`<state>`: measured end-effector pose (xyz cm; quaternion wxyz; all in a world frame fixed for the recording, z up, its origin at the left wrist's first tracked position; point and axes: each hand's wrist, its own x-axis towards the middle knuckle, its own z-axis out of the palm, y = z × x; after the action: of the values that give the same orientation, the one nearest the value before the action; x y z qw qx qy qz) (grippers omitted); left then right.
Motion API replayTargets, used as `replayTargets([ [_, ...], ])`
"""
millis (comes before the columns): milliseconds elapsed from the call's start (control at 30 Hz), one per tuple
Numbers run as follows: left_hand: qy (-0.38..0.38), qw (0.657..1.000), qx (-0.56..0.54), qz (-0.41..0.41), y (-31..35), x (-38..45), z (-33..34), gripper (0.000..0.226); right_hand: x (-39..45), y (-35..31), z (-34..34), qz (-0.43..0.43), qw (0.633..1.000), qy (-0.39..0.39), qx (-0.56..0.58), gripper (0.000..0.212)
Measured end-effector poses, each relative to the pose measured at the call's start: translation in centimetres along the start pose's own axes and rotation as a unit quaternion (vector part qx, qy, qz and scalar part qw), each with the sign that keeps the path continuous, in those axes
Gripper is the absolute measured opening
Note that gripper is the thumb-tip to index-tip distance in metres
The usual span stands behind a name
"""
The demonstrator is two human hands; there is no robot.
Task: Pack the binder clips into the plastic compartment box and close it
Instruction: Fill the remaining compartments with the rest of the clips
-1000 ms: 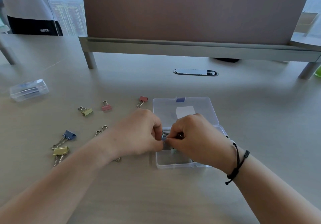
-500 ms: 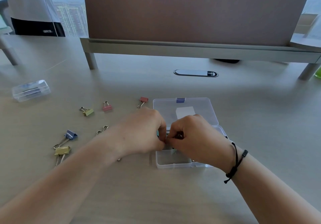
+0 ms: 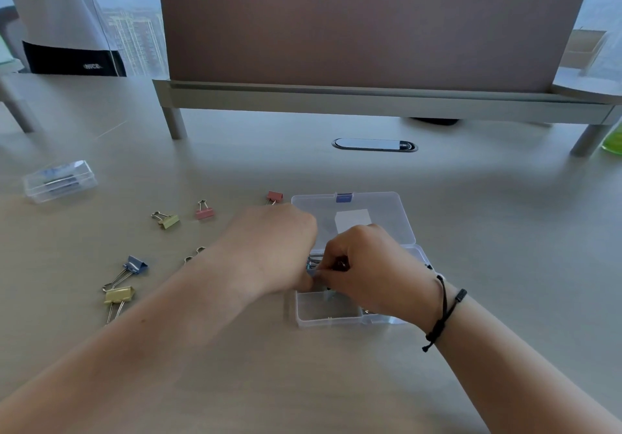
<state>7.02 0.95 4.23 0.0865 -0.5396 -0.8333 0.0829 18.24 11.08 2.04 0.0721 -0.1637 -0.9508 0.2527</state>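
Note:
The clear plastic compartment box point(image 3: 328, 315) lies open on the table, its lid point(image 3: 383, 208) flat behind it. My left hand point(image 3: 272, 251) and my right hand point(image 3: 367, 268) meet over the box's left side and together pinch a blue binder clip point(image 3: 313, 270), mostly hidden by the fingers. Loose clips lie to the left: a blue one point(image 3: 136, 264), a yellow one point(image 3: 119, 295), a smaller yellow one point(image 3: 168, 220), a pink one point(image 3: 204, 213) and a red one point(image 3: 274, 196). Wire handles of another clip point(image 3: 193, 255) show beside my left forearm.
A second small clear box point(image 3: 60, 181), closed, sits at the far left. A brown desk divider point(image 3: 370, 29) on a raised shelf point(image 3: 370, 100) runs across the back, with a cable grommet point(image 3: 375, 145) before it. A person in a white top point(image 3: 60, 22) stands at the back left.
Both hands stay joined over the box on the blue clip, shifting only slightly. The loose clips on the table have not moved.

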Motion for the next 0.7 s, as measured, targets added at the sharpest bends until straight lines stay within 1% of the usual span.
replayTargets([
  [100,-0.001,1.000,0.008,0.009,0.2,-0.3,-0.1,0.064,-0.1,0.0,-0.1,-0.001,1.000,-0.006,0.002,0.016],
  [167,-0.026,0.999,-0.012,0.015,0.1,-0.4,0.2,0.063,-0.1,0.0,-0.1,-0.005,1.000,-0.006,0.002,0.015],
  [300,-0.094,0.988,-0.118,0.005,-0.8,-0.2,0.6,0.059,0.0,0.0,0.0,-0.007,1.000,-0.002,-0.003,0.015],
  [367,-0.123,0.975,-0.184,-0.010,-1.2,-0.1,0.6,0.052,0.0,0.1,0.0,-0.006,1.000,-0.002,-0.004,0.015],
  [433,-0.141,0.965,-0.219,-0.023,-1.4,0.1,0.6,0.043,0.0,0.1,0.0,-0.002,1.000,-0.002,-0.002,0.015],
  [567,-0.161,0.960,-0.223,-0.049,-1.1,0.4,0.7,0.045,0.1,0.1,0.0,0.000,1.000,-0.002,0.004,0.013],
  [700,-0.175,0.950,-0.250,-0.069,-1.1,0.7,1.1,0.042,0.1,0.1,0.1,-0.005,1.000,-0.002,0.000,0.013],
])
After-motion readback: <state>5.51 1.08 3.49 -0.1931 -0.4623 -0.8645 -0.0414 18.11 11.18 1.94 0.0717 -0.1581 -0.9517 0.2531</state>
